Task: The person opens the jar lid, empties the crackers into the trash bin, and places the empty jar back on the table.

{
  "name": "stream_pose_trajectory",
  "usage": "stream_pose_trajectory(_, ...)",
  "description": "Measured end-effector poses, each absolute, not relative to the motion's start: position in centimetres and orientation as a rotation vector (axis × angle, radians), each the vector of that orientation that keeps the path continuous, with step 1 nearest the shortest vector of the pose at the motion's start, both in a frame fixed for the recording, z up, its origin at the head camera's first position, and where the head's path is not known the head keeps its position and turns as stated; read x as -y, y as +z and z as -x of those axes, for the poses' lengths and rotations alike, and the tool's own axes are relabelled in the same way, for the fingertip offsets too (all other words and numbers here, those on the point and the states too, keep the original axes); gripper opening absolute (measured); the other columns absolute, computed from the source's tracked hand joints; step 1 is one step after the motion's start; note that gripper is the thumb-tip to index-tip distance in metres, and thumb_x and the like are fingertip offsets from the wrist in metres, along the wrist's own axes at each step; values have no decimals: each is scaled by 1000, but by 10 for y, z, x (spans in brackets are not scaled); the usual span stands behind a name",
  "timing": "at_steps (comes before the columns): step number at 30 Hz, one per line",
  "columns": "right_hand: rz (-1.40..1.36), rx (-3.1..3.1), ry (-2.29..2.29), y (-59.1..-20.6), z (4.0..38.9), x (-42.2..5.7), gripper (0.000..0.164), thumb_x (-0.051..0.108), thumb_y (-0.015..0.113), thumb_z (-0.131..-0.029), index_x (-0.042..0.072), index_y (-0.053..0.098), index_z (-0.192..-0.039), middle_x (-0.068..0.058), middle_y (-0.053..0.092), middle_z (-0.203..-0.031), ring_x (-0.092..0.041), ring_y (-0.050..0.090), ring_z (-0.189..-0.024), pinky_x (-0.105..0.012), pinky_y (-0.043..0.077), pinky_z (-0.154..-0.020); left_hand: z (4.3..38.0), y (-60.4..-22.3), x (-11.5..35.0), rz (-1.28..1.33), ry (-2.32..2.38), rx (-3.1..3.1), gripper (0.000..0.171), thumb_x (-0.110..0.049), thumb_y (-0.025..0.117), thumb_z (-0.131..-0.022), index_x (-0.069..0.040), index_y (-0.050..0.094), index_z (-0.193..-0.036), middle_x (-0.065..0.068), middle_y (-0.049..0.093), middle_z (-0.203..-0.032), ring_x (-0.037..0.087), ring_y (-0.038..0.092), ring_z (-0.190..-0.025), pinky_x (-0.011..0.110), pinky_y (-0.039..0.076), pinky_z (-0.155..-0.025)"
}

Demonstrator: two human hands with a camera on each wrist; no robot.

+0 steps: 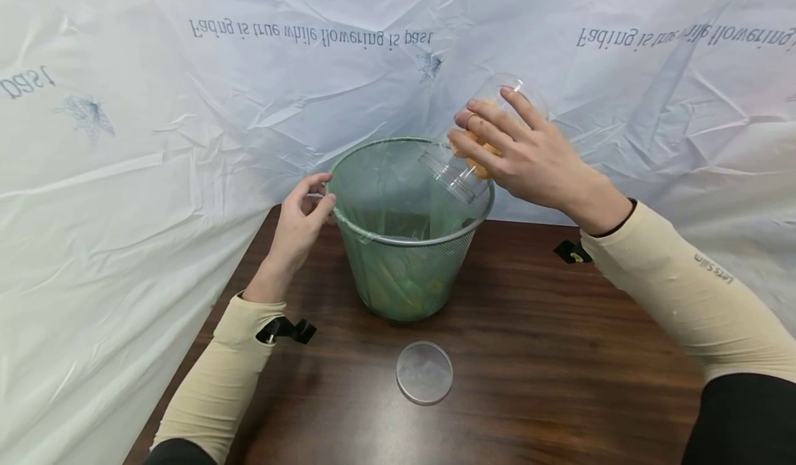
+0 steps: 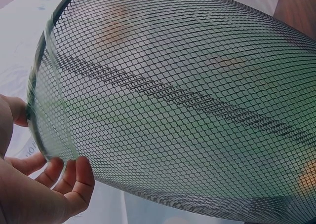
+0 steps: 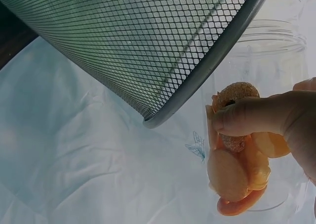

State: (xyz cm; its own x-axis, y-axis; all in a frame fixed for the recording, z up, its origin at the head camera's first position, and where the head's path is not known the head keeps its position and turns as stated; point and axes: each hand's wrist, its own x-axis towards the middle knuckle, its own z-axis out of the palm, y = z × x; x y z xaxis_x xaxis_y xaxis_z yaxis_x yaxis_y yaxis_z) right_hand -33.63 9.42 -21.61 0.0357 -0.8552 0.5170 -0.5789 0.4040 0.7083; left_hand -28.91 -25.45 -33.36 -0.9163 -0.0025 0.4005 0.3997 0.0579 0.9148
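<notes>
A wire-mesh wastebasket lined with a thin green plastic bag stands upright on the table. At the left side of its rim my left hand pinches the edge with thumb and fingers; the left wrist view shows the fingers curled around the rim. My right hand grips a clear jar, tilted with its open mouth down over the right part of the basket. Inside the jar are orange and brown snack-like pieces, one with a grainy surface. My thumb covers part of them.
A clear round lid lies flat on the dark wooden table, in front of the basket. White plastic sheeting with printed lettering hangs behind and to the left. Blurry orange patches show through the mesh.
</notes>
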Motion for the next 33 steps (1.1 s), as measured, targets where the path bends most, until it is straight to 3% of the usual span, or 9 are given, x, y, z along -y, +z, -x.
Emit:
stream_pose_trajectory(10, -1275, 1648, -445, -217, 339, -96, 45, 2, 50, -98, 9, 47, -143, -14, 53, -141, -30, 44, -136, -51, 27, -117, 292, -335, 255, 393, -1935, 2042, 43, -11, 57, -97, 2, 49, -137, 1, 43, -103, 10, 54, -82, 23, 53, -63)
stream_pose_trajectory(21, -1284, 1608, -450, -215, 336, -90, 39, 6, 40, -103, 8, 49, -141, -13, 57, -136, -32, 49, -130, -53, 31, -114, 292, -334, 253, 390, -1926, 2044, 42, -10, 56, -96, 2, 50, -136, 1, 43, -103, 9, 54, -80, 23, 53, -63)
stream_pose_trajectory(27, -1305, 1601, -483, -212, 337, -90, 42, 0, 34, -103, 9, 49, -141, -13, 56, -138, -31, 47, -132, -53, 29, -116, 291, -333, 252, 390, -1929, 2045, 43, -11, 56, -96, 2, 49, -136, 1, 43, -103, 10, 54, -80, 23, 53, -63)
stream_pose_trajectory(33, -1314, 1608, -543, -211, 339, -91, 43, -1, 37, -103, 10, 48, -143, -12, 52, -143, -29, 43, -136, -53, 27, -116, 289, -333, 253, 392, -1924, 2052, 42, -12, 56, -97, 2, 49, -137, 1, 43, -103, 10, 54, -80, 24, 53, -63)
